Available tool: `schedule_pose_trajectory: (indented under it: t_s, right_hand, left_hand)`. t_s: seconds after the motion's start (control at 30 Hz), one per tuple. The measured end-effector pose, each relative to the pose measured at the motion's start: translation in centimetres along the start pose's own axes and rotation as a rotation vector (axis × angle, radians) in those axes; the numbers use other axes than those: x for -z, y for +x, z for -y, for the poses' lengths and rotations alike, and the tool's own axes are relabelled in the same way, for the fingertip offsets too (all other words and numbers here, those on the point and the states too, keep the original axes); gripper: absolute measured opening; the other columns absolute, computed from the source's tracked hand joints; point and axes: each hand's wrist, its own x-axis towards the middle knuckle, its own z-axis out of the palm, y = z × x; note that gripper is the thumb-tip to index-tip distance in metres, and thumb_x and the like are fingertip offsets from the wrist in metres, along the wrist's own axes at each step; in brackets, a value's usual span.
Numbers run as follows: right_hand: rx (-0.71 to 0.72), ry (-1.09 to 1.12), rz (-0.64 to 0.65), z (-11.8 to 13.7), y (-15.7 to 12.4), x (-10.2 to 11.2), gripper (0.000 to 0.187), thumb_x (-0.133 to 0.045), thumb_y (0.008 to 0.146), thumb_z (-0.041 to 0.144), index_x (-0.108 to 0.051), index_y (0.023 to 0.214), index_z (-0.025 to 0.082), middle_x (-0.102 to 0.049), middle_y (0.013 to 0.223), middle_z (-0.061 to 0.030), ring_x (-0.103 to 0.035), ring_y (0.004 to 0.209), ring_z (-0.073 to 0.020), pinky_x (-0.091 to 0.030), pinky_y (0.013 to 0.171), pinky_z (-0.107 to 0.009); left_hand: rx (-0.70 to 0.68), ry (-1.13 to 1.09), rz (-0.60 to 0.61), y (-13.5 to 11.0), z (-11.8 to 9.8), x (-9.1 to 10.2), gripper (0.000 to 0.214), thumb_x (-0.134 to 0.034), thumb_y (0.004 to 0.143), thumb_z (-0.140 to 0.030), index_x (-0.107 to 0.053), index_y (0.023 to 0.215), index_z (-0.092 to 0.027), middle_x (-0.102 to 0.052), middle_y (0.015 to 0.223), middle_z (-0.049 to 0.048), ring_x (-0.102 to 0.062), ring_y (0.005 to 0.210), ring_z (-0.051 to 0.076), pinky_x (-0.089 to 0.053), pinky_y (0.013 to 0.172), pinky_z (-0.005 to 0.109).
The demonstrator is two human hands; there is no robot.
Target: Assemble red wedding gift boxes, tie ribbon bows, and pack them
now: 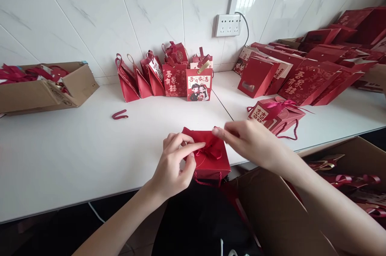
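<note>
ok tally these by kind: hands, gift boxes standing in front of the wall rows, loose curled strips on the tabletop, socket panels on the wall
Hands: 2 (left hand, right hand)
Gift boxes: 2 (red box at the hands, bow-topped box to the right)
Loose strips: 1 (dark red strip)
Socket panels: 1 (white socket panel)
Total: 6

Soft, bright light across the white worktop (pixel 75 147), pale barred glare on the upper-right wall tiles (pixel 265 2), deep shadow below the worktop's front edge, slightly blurred right-hand grip (pixel 245 139), wide-angle stretching toward the sides
</note>
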Motion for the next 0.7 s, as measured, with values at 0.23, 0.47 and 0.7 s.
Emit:
schedule_pose_trajectory:
  t_s: [0.23, 0.47, 0.7]
  right_hand:
    - [-0.07, 0.054, 0.178, 0.2, -2.8, -0.6, 0.045, -0.043, 0.089, 0.053, -0.044, 0.058, 0.021, -0.043, 0.047, 0.0049, -0.033, 0.044, -0.0091, -0.026, 0.046, -0.024]
    - [-0.155, 0.186, 0.193, -0.2, -2.7, -1.7, 0.033, -0.063, 0.077, 0.045, -0.048, 0.061, 0.02, -0.049, 0.051, 0.0061, -0.039, 0.046, -0.0079, -0.029, 0.046, -0.021]
    - [-0.18, 0.397, 0.304, -0.8, -1.8, -1.3, 0.029, -0.065, 0.074, 0.043, -0.055, 0.062, 0.018, -0.043, 0.05, 0.0072, -0.034, 0.047, -0.0067, -0.025, 0.044, -0.022]
  left_hand:
    - [0.031, -0.021, 0.016, 0.0, -0.2, -0.4, 0.038, -0.042, 0.081, -0.005, -0.067, 0.106, -0.019, -0.054, 0.085, 0.0044, -0.049, 0.084, 0.018, -0.046, 0.076, 0.034]
    - [0.15, -0.122, -0.002, -0.6, 0.0, -0.6, 0.038, -0.045, 0.081, -0.011, -0.055, 0.117, -0.021, -0.051, 0.095, 0.0049, -0.049, 0.09, 0.018, -0.045, 0.08, 0.034]
    - [0.603, -0.393, 0.039, -0.9, -0.6, 0.3, 0.024, -0.051, 0.085, -0.031, -0.038, 0.067, -0.02, -0.039, 0.067, -0.0034, -0.036, 0.06, 0.011, -0.032, 0.055, 0.025]
